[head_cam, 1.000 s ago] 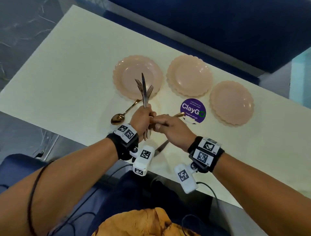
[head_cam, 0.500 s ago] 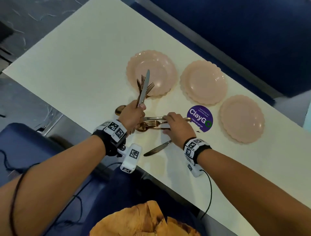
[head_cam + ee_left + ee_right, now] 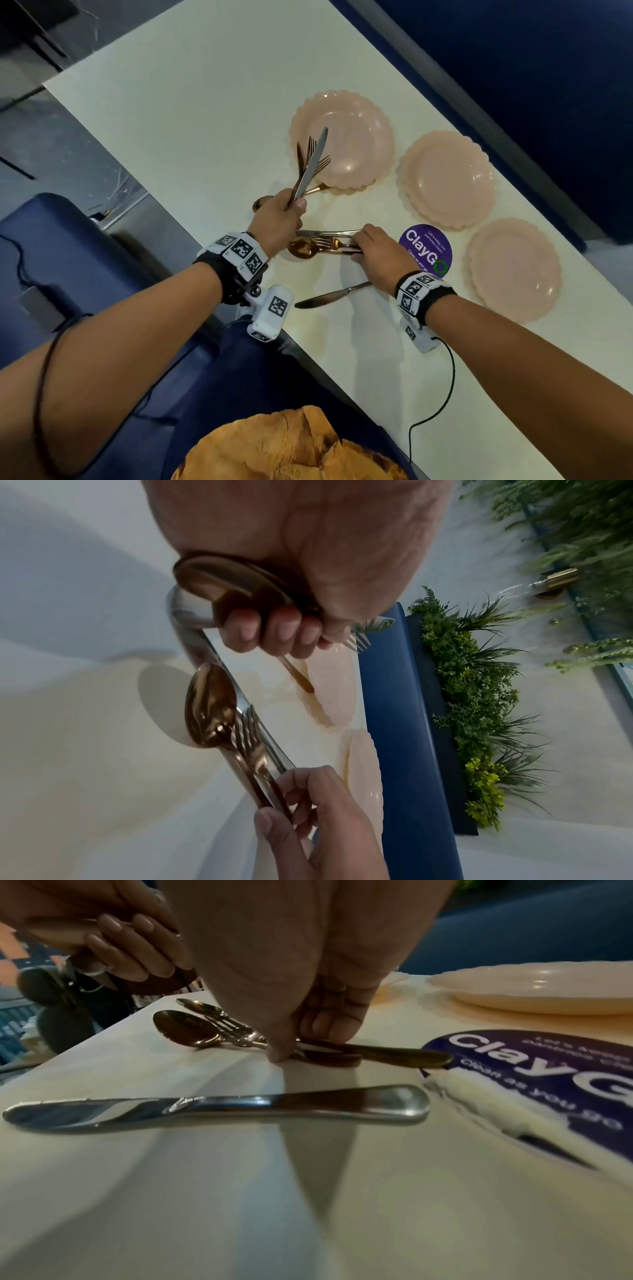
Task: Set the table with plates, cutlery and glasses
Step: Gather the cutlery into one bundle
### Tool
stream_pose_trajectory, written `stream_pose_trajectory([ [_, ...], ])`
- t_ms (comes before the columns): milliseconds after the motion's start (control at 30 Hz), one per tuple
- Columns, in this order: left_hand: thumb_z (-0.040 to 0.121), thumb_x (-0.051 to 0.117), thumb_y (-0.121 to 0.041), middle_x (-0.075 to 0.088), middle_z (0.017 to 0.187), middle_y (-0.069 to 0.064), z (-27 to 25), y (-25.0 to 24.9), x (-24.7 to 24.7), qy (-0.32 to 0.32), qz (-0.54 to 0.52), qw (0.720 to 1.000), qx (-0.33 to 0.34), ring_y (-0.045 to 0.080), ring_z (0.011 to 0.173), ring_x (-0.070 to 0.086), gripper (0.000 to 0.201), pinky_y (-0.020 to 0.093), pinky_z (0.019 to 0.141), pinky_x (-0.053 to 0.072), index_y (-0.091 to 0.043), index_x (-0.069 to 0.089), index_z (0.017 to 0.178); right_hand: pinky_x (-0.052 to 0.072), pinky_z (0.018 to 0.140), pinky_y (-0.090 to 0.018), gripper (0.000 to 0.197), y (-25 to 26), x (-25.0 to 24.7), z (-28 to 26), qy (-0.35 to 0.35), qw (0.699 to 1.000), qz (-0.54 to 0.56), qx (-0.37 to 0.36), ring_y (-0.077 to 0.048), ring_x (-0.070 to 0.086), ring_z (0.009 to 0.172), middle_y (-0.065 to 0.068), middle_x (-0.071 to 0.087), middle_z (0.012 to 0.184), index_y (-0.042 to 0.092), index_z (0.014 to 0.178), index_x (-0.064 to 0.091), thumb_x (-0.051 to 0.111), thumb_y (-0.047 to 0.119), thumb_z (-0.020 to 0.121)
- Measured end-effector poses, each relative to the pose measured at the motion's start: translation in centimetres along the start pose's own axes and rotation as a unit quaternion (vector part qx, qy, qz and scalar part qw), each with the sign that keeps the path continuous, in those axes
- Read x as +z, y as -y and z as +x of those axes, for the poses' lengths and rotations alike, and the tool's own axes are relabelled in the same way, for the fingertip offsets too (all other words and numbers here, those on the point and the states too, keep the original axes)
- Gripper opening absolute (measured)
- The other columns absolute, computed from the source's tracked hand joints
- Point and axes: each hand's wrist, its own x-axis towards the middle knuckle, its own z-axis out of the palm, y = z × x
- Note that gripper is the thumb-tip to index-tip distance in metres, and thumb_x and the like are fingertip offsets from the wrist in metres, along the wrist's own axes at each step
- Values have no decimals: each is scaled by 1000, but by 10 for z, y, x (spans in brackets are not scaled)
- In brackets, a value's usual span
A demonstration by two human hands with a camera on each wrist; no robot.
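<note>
Over the cream desk (image 3: 191, 113), our left hand (image 3: 279, 219) grips a raised bundle of copper forks and steel knife (image 3: 310, 164); right hand (image 3: 378, 255) pinches flat-lying copper spoon-fork-knife handles (image 3: 322, 243).

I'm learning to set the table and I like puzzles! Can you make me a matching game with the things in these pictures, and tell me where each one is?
Things:
1. lone knife
2. round purple sticker
3. cutlery bundle
4. spoon, fork and knife set

Places:
A. held up in the left hand
B. flat on the table, pinched by the right hand
C. lying alone near the table's front edge
D. stuck on the table between the right hand and the plates

Pairs: 1-C, 2-D, 3-A, 4-B
</note>
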Motion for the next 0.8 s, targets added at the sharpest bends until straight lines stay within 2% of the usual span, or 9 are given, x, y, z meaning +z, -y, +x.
stream_pose_trajectory([
  [67,109,44,-27,42,69,1,1,4,-4,-6,-6,1000,-7,2,39,35,18,16,37,32,-14,47,97,50,82,-41,17,-1,-2,4,20,999,-37,-27,-28,55,101,-9,56,111,10,110,61,62,20,97],
  [200,108,45,-34,43,67,-5,0,12,-9,-17,-10,1000,3,5,42,34,20,19,40,31,-18,48,96,43,84,-38,15,-5,-10,7,49,995,-61,-55,-30,57,103,-12,62,112,8,110,65,57,18,102],
  [333,108,45,-34,40,65,-5,-2,22,-14,-30,-36,999,9,9,46,30,20,21,40,28,-17,48,98,41,74,-39,15,-2,-15,3,19,996,-60,-70,-32,59,94,-10,64,103,13,109,62,53,24,103],
  [400,109,45,-33,40,66,-4,-4,27,-16,-38,-38,998,18,9,48,32,21,21,42,30,-15,51,100,39,72,-35,18,4,-19,5,44,996,-32,-75,-29,58,99,-7,62,110,18,121,56,50,22,105],
  [500,108,45,-33,43,67,-5,-4,35,-17,-56,-22,998,21,6,47,36,25,21,47,33,-9,55,107,41,86,-30,44,10,-25,17,93,992,4,-90,-22,54,116,0,57,130,24,143,46,59,24,100],
  [567,108,46,-35,47,68,-5,-4,39,-17,-63,-4,998,20,6,49,40,27,23,50,34,-10,56,108,44,86,-31,58,11,-28,25,111,987,-28,-111,-22,53,117,-1,49,135,22,150,39,64,25,97],
  [667,107,47,-36,50,70,-5,-2,45,-16,-73,0,997,13,10,54,42,27,27,53,35,-12,58,110,39,72,-29,44,7,-33,34,100,981,-87,-139,-24,55,105,-4,47,130,15,141,48,61,24,99],
  [733,107,47,-35,50,69,-6,0,46,-16,-80,-13,997,8,10,55,42,24,28,53,34,-13,58,108,37,69,-29,31,4,-36,37,95,979,-112,-143,-23,56,99,-5,49,123,13,130,55,57,26,102],
  [800,108,46,-35,48,67,-8,1,47,-16,-87,-29,996,5,8,53,41,28,28,53,33,-11,59,111,38,70,-29,28,2,-35,38,103,976,-128,-141,-24,57,98,-6,51,119,11,125,57,52,28,104],
])
